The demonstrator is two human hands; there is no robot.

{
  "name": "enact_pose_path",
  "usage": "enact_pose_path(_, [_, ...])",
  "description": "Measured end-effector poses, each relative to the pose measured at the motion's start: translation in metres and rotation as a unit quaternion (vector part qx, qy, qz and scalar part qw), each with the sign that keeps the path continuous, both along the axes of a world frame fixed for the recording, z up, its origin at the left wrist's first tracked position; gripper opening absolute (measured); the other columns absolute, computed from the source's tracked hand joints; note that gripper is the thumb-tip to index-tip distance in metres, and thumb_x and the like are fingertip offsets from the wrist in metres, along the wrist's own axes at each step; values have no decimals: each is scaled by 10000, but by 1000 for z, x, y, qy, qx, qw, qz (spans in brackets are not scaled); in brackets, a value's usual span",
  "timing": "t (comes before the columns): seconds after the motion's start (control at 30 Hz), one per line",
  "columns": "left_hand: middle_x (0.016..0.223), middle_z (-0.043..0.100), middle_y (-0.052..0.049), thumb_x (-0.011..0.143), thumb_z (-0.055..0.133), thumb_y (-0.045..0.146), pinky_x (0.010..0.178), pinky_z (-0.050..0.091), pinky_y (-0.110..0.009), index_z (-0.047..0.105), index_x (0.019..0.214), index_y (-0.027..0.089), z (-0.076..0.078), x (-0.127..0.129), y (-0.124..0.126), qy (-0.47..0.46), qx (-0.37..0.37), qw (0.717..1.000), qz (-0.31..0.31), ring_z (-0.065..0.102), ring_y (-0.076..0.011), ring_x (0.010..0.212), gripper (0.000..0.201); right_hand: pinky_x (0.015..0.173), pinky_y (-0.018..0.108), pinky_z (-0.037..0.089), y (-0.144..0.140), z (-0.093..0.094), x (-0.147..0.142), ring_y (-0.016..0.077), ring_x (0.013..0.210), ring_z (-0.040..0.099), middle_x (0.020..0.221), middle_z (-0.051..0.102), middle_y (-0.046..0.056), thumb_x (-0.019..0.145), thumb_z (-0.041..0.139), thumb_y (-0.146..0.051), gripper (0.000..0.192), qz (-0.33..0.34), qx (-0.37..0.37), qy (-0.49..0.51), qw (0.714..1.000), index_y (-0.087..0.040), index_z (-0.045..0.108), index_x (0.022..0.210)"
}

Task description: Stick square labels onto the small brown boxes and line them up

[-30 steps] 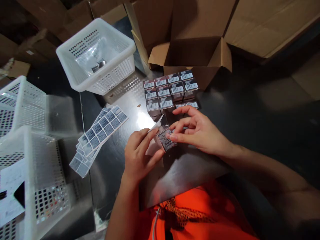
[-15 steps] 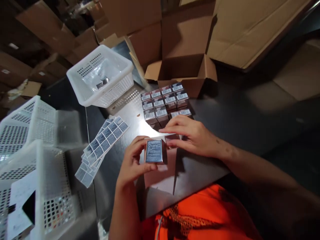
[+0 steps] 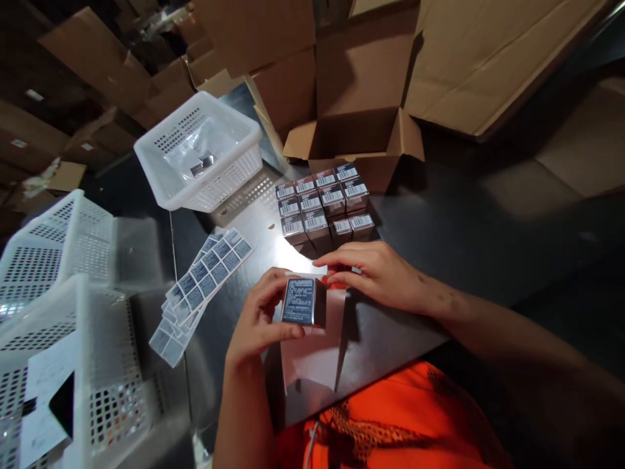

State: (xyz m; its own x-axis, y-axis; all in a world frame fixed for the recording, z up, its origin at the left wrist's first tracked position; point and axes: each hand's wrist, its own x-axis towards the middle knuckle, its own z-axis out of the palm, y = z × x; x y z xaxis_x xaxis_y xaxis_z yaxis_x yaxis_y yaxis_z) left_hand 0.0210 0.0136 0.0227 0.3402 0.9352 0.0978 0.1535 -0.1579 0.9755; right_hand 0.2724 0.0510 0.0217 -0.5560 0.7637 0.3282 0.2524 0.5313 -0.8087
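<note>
Left hand (image 3: 258, 319) pinching box (image 3: 303, 301), label up; right hand (image 3: 378, 273) flat, fingers together, near table's front edge. Best pressed firmly along label edges.

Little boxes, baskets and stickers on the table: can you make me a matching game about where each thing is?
Things:
1. small dark box with a printed label
2. white plastic mesh basket
3. strips of grey-blue sticker labels
4. open brown cardboard carton

Places:
A. behind the block of small barcoded boxes
B. held in the left hand
C. flat on the dark table, left of the hands
D. far left of the carton

Pairs: 1-B, 2-D, 3-C, 4-A
</note>
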Motion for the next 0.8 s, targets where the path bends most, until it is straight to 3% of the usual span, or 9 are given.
enact_pose_path(0.17, [1027, 653, -94, 619, 901, 522, 758, 550, -299, 787, 1046, 220, 1, -1, -1, -14, -15, 1000, 15, 642, -229, 935, 535, 775, 256, 546, -2, -1, 0, 175, 867, 724, 970, 763, 58, 963, 649, -196, 141, 15, 46, -2, 999, -185, 759, 1050])
enact_pose_path(0.37, [974, 670, -88, 642, 873, 555, 726, 548, -283, 786, 1029, 191, -5, -5, 1, -45, -24, 998, 26, 649, -217, 875, 538, 638, 264, 539, -5, -7, 0, 191, 817, 731, 971, 767, 89, 1036, 505, -195, 250, 27, 242, -60, 968, -151, 742, 1101])
enact_pose_path(0.43, [984, 669, -99, 640, 851, 611, 734, 558, -302, 783, 1028, 177, -12, -9, 1, -48, -35, 998, 35, 649, -231, 883, 586, 626, 263, 541, -5, -7, 0, 185, 806, 726, 953, 770, 77, 1041, 481, -181, 269, 32, 271, -67, 960, -185, 750, 1058])
enact_pose_path(0.6, [1111, 650, -127, 604, 828, 696, 660, 577, -315, 735, 1172, 182, -30, -17, -1, -82, -109, 987, 88, 639, -223, 839, 771, 800, 340, 580, -3, 6, 7, 226, 990, 704, 1038, 749, 82, 1021, 524, -189, 222, 44, 293, -17, 955, -229, 732, 953])
enact_pose_path(0.67, [1121, 647, -115, 582, 850, 682, 703, 575, -307, 725, 1194, 201, -33, -15, 0, -92, -93, 986, 107, 641, -225, 878, 789, 882, 376, 571, -1, 12, 14, 236, 1047, 677, 1023, 719, 70, 1012, 553, -222, 169, 52, 247, 78, 965, -264, 712, 970])
enact_pose_path(0.73, [1119, 646, -96, 594, 860, 652, 764, 567, -303, 728, 1183, 220, -33, -7, 1, -86, -57, 988, 117, 646, -236, 947, 743, 967, 420, 550, 0, 14, 21, 246, 1088, 653, 1057, 675, 49, 977, 637, -288, 136, 9, 174, 185, 967, -344, 675, 1095])
enact_pose_path(0.8, [1124, 642, -87, 630, 840, 653, 815, 559, -314, 734, 1159, 225, -32, 4, 2, -66, -25, 991, 115, 644, -250, 1004, 688, 1084, 509, 480, 0, 10, 21, 294, 1215, 595, 1218, 625, 49, 855, 800, -407, 575, -31, 145, 210, 966, -434, 515, 1354])
